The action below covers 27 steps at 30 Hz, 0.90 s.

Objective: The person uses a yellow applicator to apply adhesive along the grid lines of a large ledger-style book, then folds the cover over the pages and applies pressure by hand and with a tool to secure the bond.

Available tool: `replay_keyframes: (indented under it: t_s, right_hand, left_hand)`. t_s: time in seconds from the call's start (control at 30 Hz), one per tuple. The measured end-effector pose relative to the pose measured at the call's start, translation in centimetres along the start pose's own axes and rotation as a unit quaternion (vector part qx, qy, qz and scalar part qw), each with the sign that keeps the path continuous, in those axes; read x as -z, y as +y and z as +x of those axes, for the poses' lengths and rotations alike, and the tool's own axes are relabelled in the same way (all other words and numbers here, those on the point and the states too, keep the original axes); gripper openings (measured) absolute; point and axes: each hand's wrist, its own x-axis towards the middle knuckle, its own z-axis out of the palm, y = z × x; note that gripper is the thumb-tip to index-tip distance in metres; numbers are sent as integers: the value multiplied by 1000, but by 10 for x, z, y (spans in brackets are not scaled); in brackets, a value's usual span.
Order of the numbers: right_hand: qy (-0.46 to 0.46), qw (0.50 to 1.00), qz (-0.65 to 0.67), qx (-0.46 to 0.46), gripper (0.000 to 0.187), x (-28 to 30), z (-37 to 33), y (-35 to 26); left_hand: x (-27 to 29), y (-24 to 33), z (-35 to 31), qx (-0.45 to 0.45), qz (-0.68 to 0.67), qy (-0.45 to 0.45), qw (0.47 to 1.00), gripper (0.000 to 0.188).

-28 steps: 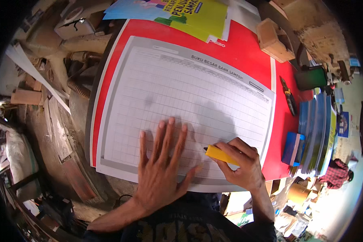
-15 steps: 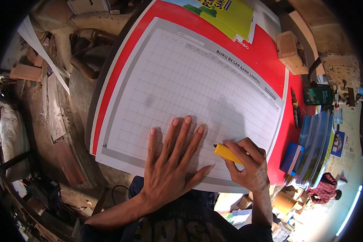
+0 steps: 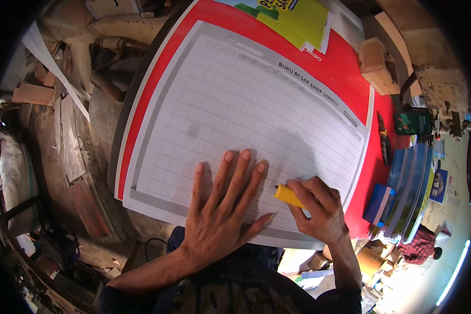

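Holding a yellow tool (image 3: 288, 195) in the right hand (image 3: 320, 213), tip pointing left; laying the left hand (image 3: 217, 224) flat and slightly spread on the near part of the sheet (image 3: 246, 115), atop the red tabletop (image 3: 344, 73). Showing no cut yet, apparently unfilled; too small to tell fine marks.

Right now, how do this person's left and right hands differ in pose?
The left hand rests palm-down, fingers spread on the paper; the right hand is curled. The left hand holds nothing; the right hand grips a yellow object. Both are bare and near the paper's lower edge.
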Motion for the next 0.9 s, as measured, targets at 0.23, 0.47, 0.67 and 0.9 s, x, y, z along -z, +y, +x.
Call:
replay_keyframes:
  t_s: [0.23,0.47,0.67,0.9]
  right_hand:
    - [17,964,222,-148,31,2,12,-8]
    - [14,955,260,-144,32,3,11,6]
    - [-115,801,401,-430,35,23,24,1]
    - [-34,922,273,-272,32,13,10,-6]
  left_hand:
    - [5,-1,-1,2,3,13,1000,93]
    - [4,0,-1,3,-13,8,1000,92]
    - [6,1,-1,0,37,8,999,96]
    - [4,-1,0,1,12,15,1000,97]
